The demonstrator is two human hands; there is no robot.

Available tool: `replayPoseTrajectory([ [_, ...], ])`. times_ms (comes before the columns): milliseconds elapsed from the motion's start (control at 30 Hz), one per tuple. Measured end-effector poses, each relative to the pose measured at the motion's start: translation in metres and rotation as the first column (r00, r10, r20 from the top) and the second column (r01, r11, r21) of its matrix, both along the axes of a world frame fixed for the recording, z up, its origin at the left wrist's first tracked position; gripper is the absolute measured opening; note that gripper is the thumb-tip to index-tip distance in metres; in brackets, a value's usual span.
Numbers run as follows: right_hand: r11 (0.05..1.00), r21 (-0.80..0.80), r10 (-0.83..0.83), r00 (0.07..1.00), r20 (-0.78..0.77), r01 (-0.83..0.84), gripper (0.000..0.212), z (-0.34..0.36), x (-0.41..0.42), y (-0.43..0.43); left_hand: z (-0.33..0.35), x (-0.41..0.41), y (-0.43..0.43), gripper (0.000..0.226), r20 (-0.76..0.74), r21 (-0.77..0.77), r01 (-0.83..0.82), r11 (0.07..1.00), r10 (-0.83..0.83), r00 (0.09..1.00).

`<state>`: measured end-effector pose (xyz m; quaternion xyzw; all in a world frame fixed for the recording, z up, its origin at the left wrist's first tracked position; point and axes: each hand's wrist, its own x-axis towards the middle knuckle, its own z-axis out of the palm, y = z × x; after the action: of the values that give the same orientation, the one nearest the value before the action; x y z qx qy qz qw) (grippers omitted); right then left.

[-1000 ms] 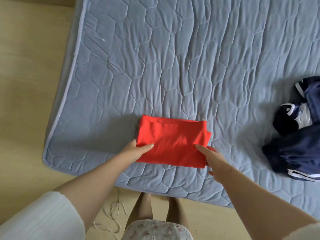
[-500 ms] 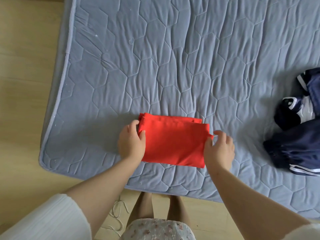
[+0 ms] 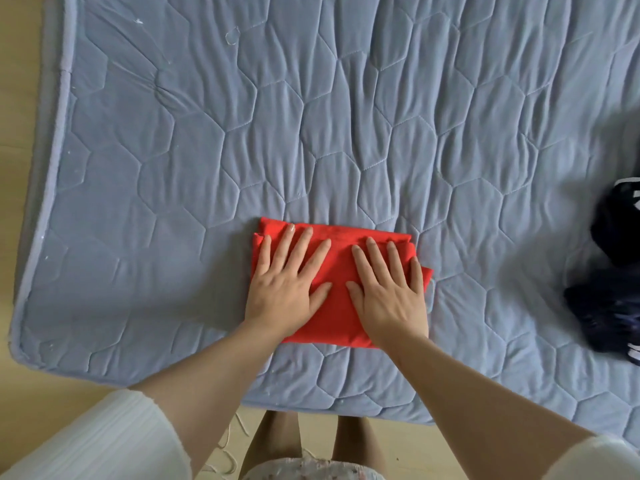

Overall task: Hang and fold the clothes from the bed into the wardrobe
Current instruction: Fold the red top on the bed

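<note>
Red garment [image 3: 337, 271]: folded into a compact rectangle, layers stacked, folded edges showing along its far side and at its right end. It lies flat on the blue quilted bed [image 3: 311, 116].

Left hand [image 3: 287, 289]: palm down on the left half of the red garment. Fingers [image 3: 298, 251] are straight and spread, gripping nothing, with tips close to the garment's far edge and the thumb pointing toward its middle.

Right hand [image 3: 388, 296]: palm down on the right half of the red garment, fingers likewise straight and slightly fanned, nothing held. The two thumbs sit near each other over the garment's centre, with a strip of red showing between the hands.

Navy clothes [image 3: 613, 306]: a dark heap with white stripes, well to the right of the red garment, unfolded, partly cut off by the frame edge.

Pale wooden floor [image 3: 20, 98]: well left of the red garment, beyond the bed's rounded corner.

White sleeve [image 3: 104, 441]: on the left arm, nearer the camera than the red garment. A thin pale cord [image 3: 225, 455] lies on the floor beside the person's legs.
</note>
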<state>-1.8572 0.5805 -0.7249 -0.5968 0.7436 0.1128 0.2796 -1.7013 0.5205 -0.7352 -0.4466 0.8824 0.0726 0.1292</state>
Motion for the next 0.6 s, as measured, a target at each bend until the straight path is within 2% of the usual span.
replayPoseTrajectory([
  [133,1.000,-0.020,-0.023,1.000,-0.004,0.023,0.059,-0.022,-0.005,-0.009,-0.018,0.000,-0.012,0.066,-0.024,-0.013,-0.101,0.995,0.100,0.995],
  [400,0.973,-0.229,-0.029,0.997,-0.068,0.013,0.058,-0.047,-0.006,-0.016,-0.047,0.001,-0.024,0.066,-0.155,-0.104,-0.095,0.990,0.079,0.985],
  [600,0.998,-0.040,-0.045,0.999,-0.016,0.044,0.061,-0.045,-0.002,-0.010,-0.046,0.007,-0.019,0.065,-0.130,-0.031,-0.078,0.997,0.073,0.989],
])
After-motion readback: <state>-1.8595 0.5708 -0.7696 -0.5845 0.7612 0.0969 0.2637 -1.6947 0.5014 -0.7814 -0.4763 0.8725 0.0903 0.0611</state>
